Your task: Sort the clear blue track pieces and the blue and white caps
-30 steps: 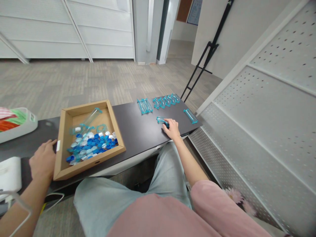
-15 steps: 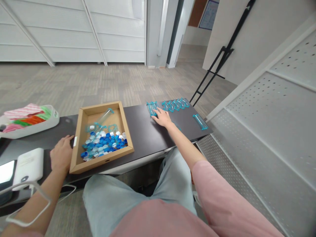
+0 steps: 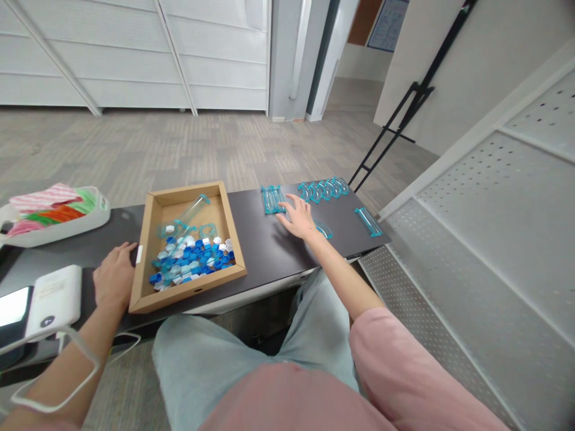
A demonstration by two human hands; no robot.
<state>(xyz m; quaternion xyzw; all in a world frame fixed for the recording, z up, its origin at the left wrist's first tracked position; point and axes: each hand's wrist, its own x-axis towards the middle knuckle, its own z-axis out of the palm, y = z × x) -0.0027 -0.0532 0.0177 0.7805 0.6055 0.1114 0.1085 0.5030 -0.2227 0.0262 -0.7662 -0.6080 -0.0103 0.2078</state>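
My right hand point(image 3: 298, 220) hovers over the dark table with its fingers apart and nothing seen in them. Just left of its fingertips lies a group of straight, clear teal-edged track-like pieces point(image 3: 271, 200). A single curved clear piece point(image 3: 322, 229) lies beside my right wrist, partly hidden by it. My left hand point(image 3: 115, 274) rests on the table, fingers stretched out towards the left wall of a cardboard box point(image 3: 142, 263). Blue and white hexagonal pieces point(image 3: 193, 257) fill the box's near part, along with clear teal tube-like pieces point(image 3: 194, 208).
A row of curved clear pieces point(image 3: 323, 190) lies at the table's back right, and a straight clear piece point(image 3: 368, 222) near its right end. A white basket of coloured cloths point(image 3: 54, 215) and a white device point(image 3: 54, 299) with a cable stand left. Perforated panels point(image 3: 485, 197) stand right.
My right hand has drawn back slightly to the right from the straight pieces, uncovering more of them and the curved piece near the wrist. My left hand stays beside the box.
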